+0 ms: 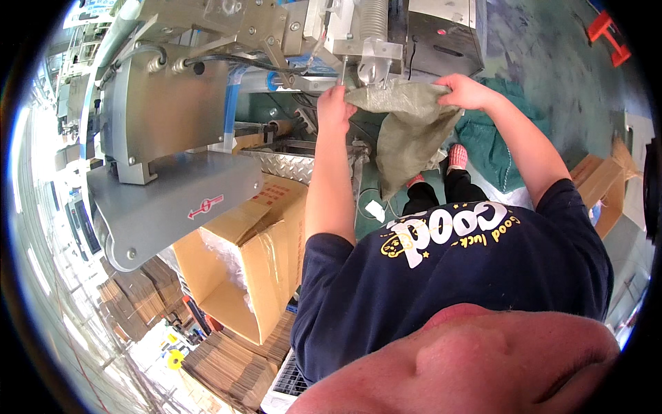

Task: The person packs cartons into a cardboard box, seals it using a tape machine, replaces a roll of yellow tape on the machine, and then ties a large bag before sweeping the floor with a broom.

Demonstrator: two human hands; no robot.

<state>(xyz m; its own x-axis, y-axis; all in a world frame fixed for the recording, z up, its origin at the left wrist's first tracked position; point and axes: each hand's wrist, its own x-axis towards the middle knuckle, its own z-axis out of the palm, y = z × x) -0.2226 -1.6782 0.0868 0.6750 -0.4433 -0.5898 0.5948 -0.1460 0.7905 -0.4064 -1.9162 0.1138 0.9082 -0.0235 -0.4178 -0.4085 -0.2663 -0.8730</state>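
Observation:
A grey-green woven sack (408, 134) hangs from both of my hands, its upper edge drawn out between them and its lower end narrowing toward the floor by my feet. My left hand (334, 110) is closed on the left corner of the edge. Opposite it, my right hand (462, 92) pinches the right corner, fingers curled over the cloth. Just beyond the sack's upper edge is a shiny metal outlet (374, 69) of the machine, below a coil spring (373, 21). The sack's inside is hidden.
A grey machine housing (169, 200) juts out at the left, above an open cardboard box (265, 248) with clear plastic inside. A steel cabinet (445, 38) stands beyond the sack. Green sacking (507, 131) lies at the right. Flattened cartons (231, 366) are stacked lower left.

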